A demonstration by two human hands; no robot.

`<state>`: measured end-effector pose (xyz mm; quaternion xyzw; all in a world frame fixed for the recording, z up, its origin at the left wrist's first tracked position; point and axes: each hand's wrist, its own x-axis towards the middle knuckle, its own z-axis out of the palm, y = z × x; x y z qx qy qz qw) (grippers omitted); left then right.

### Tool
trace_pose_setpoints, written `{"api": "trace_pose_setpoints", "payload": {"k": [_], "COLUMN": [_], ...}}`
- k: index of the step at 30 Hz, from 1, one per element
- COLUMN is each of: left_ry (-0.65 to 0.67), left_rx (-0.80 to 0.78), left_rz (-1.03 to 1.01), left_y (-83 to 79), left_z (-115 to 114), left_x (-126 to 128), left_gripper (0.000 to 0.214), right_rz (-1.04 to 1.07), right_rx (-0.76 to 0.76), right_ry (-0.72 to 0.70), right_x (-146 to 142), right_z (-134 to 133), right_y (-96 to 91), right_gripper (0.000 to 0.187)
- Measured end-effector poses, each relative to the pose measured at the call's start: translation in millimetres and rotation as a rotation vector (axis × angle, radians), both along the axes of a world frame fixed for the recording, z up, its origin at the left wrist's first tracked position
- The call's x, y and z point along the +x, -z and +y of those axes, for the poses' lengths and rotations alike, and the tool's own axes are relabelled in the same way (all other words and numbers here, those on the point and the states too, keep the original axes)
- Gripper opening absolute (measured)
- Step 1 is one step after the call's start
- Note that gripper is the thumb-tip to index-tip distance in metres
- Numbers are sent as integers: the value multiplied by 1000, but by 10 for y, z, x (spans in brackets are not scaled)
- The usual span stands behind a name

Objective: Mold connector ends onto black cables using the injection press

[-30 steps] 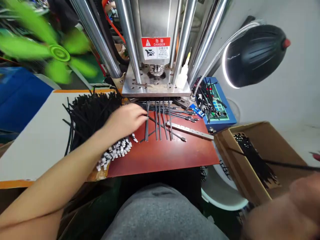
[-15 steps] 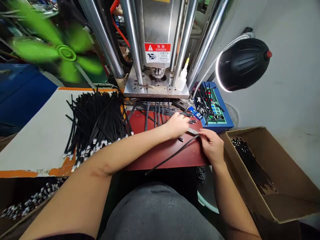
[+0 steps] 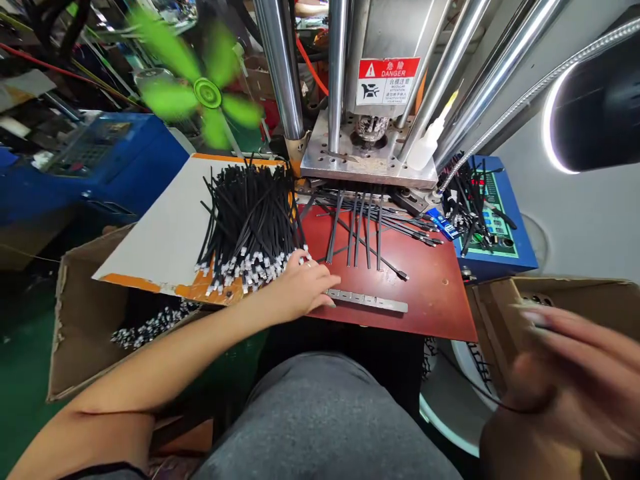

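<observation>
Nearest, the right hand (image 3: 575, 373) is blurred at the right edge; a cable (image 3: 483, 393) curves out beneath it over the tub (image 3: 447, 429), and whether the fingers are closed on that cable cannot be told. The cable looks light and limp, with enough spring to swing in a loop, so a pinch close to an end should govern it best.

Farther in, the left hand (image 3: 307, 287) has its thumb and fingers parted at the left end of the bar (image 3: 375, 301); contact is unclear. The bar lies along the near part of the mat (image 3: 430, 283), and looks like metal: stiff, thin, fairly light, probably smooth enough to slide. Its ends or long edges would give the surest hold.

Beyond it, a row of cables (image 3: 369, 233) runs in under the plate (image 3: 370, 171) of the press (image 3: 385, 33); these would likely bend or shift if brushed. To their left, the pile (image 3: 250, 207) points its white plugs (image 3: 255, 267) nearward. The plugs seem small and hard, the handiest grip, though neighbouring cables may snag and drag along.
</observation>
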<state>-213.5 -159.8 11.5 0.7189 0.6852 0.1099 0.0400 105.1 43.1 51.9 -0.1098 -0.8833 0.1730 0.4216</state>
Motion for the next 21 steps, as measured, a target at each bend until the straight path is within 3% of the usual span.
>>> {"api": "trace_pose_setpoints", "payload": {"k": [2,4,7,10,13,16,19,21], "left_ry": [-37,-98,-78,48,87,-12,-89,-141], "left_rx": [-77,-170,-213,-86,40,262,460,518], "left_rz": [45,86,110,154,156,6,-300,-494], "left_y": [-29,-17,76,149,68,-196,-488,-594], "left_z": [21,87,217,332,401,368,155,-92], "left_x": [-297,-588,-891,-943,-831,-698,-620,-607], "left_gripper": [45,57,50,34,31,29,24,22], "right_rz": [-115,-194,-190,-208,-294,-410,-448,-441], "right_rx": [-35,-116,-328,-410,-253,-41,59,81], "right_ry": [-168,-246,-205,-174,-187,-195,-237,-250], "right_x": [-333,-675,-1014,-1104,-1076,-1049,-1049,-1049], "right_z": [-254,-465,-604,-610,-617,-656,-680,-669], "right_y": [-1,129,401,530,480,385,348,356], "right_gripper": [44,37,25,17,21,28,27,26]}}
